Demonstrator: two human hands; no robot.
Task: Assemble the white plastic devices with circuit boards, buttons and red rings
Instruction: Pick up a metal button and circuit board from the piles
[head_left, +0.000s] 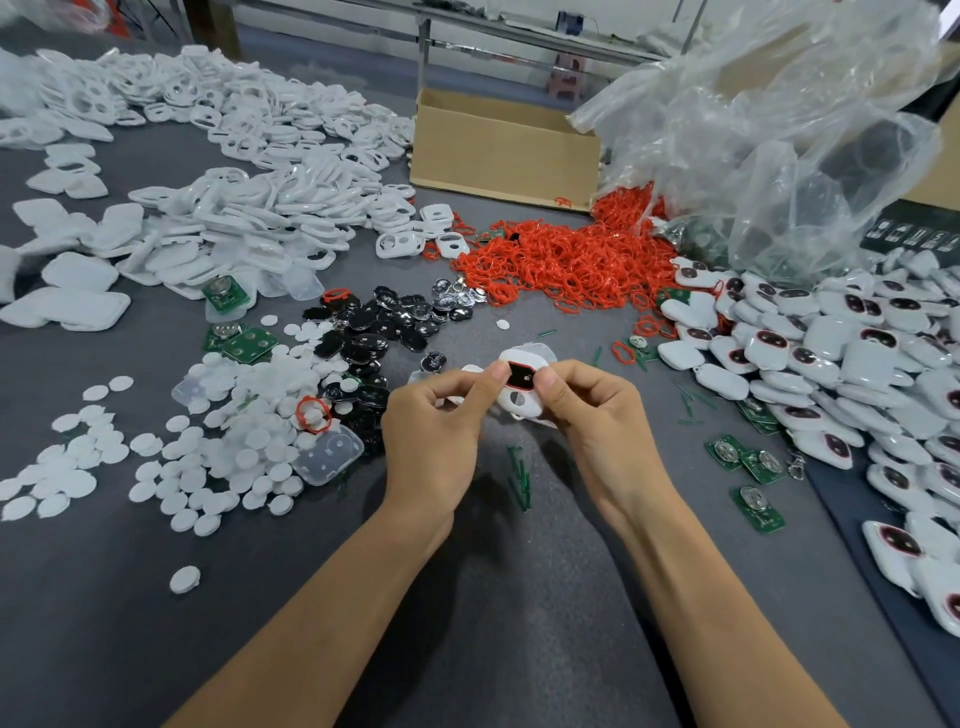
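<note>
– Since the grey tabletop (519, 597) carries it all, what takes up the most room on it?
– At the far right a crumpled clear plastic bag (779, 130) rises highest. A heap of empty white shells (234, 208) spreads over the far left, and a heap of closed white devices (831, 364) lies along the right edge.
– And between those?
– An open cardboard box (504, 150) stands at the back, in the middle. Just in front of it, a mound of red rings (566, 265) reaches to the foot of the bag.
– What are the smaller things?
– White round discs (223, 457) are scattered at the near left. A patch of black buttons (384, 322) lies beside them, towards the centre. A few green circuit boards (748, 462) lie singly at the near right, and more are beside the discs.
– Where is the piece being worked on?
– Both hands hold it just above the tabletop, in the middle, in front of the black buttons. It is one white device (530, 405), its face tilted towards the camera, with a black button (520, 375) rimmed in red set in its upper opening.
– How do the fingers lie?
– On the left hand (431, 441), the fingers are curled and the thumb and forefinger pinch the device's left edge. The right hand (602, 415) pinches the right edge in the same way, thumb on the face. I cannot tell what lies under the shell.
</note>
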